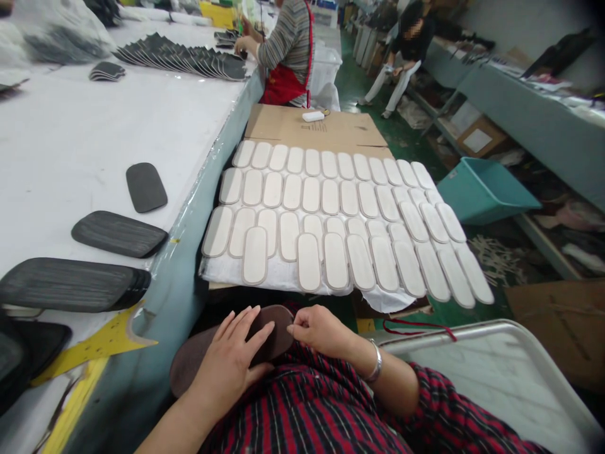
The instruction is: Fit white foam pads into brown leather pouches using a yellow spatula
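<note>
Across my lap lies a dark brown oval piece [191, 358], with a rounded dark piece [280, 320] on its right end. My left hand [236, 350] rests on them, palm down with its fingers spread. At the right edge of the rounded piece, my right hand [317, 328] is closed in a pinch; whatever is between its fingertips is too small to make out. Beyond my hands, rows of white oval pieces with grey rims [309, 261] cover a low surface, some overlapping.
A white-topped table [189, 120] at left bears dark oval pieces [118, 234] and a yellow strip [94, 347]. Cardboard [283, 126] lies beyond the rows. At right are a metal-rimmed tray [472, 366] and a teal bin [486, 189]. Two people are farther back.
</note>
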A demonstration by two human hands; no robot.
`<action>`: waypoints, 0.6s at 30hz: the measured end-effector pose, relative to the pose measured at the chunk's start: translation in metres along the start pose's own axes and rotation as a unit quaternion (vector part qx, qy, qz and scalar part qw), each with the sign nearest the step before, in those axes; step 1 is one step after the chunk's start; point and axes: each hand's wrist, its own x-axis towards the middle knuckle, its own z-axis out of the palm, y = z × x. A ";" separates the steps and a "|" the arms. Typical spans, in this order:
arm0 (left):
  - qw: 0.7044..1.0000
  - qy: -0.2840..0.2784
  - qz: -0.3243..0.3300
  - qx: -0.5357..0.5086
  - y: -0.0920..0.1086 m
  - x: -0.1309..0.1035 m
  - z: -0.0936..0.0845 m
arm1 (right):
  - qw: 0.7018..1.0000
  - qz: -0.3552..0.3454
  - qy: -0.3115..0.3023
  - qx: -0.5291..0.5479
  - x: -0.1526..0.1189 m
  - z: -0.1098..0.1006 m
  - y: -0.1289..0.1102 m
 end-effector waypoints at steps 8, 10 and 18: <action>0.997 0.040 0.071 0.012 0.016 -0.002 0.003 | 0.998 -0.014 0.028 -0.054 -0.002 0.001 -0.004; 0.997 0.049 0.061 -0.007 0.020 -0.004 0.005 | 0.999 -0.009 0.023 -0.042 -0.001 0.003 -0.002; 0.988 0.073 0.074 -0.118 0.025 -0.011 0.016 | 0.999 0.013 0.028 -0.013 -0.001 0.009 0.003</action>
